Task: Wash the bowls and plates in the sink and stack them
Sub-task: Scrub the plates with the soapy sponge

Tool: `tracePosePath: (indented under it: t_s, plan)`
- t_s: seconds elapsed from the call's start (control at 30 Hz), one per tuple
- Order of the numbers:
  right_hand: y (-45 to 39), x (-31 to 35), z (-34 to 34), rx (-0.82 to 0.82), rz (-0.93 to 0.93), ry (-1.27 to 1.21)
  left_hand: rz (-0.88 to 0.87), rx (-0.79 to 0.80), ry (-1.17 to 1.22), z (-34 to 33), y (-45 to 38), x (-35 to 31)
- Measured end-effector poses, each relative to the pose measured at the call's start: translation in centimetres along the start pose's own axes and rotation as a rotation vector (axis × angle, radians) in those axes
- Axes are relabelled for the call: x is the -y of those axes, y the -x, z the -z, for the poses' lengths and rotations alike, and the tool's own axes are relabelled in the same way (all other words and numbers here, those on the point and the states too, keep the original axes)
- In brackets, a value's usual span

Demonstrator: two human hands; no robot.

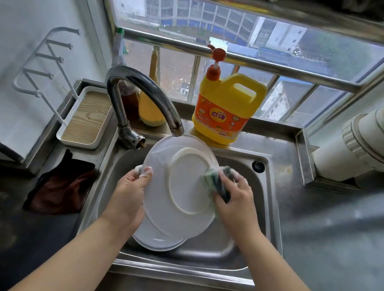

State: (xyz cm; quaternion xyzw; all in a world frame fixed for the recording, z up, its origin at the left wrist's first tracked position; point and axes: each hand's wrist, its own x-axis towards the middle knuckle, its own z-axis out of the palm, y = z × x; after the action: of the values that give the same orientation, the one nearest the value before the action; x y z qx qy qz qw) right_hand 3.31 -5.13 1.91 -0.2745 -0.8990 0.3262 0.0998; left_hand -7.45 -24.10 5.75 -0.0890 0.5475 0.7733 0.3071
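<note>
Over the steel sink (263,178) I hold a white plate (176,182) tilted with its underside and foot ring towards me. My left hand (129,195) grips its left rim, thumb on the back, with foam on the fingers. My right hand (235,199) grips a soapy green sponge (218,182) and presses it against the plate's right edge. A second white plate (157,240) lies in the basin below, partly hidden by the held one.
The curved tap (141,98) arches over the plate's top edge. A yellow detergent jug with an orange pump (225,106) stands on the back ledge. A wood-lined tray (88,118) sits at the left, a dark cloth (60,187) on the left counter, a white pipe (368,142) at the right.
</note>
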Motion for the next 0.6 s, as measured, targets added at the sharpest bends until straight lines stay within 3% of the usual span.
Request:
tracePosePath:
  t_s: [0.1, 0.2, 0.37, 0.6]
  plan:
    - [-1.8, 4.1, -0.3, -0.029, 0.053, -0.06, 0.004, 0.018, -0.02, -0.9, 0.2, 0.4]
    - [-0.5, 7.4, -1.3, 0.043, 0.195, -0.092, -0.01, -0.003, 0.028, -0.8, -0.1, 0.3]
    - [0.1, 7.6, -2.2, 0.034, 0.291, -0.088, -0.059, 0.021, 0.008, -0.5, 0.1, 0.0]
    - [-4.2, 5.1, -0.3, 0.005, -0.155, -0.167, -0.088, 0.095, -0.018, -0.2, 0.6, 0.0]
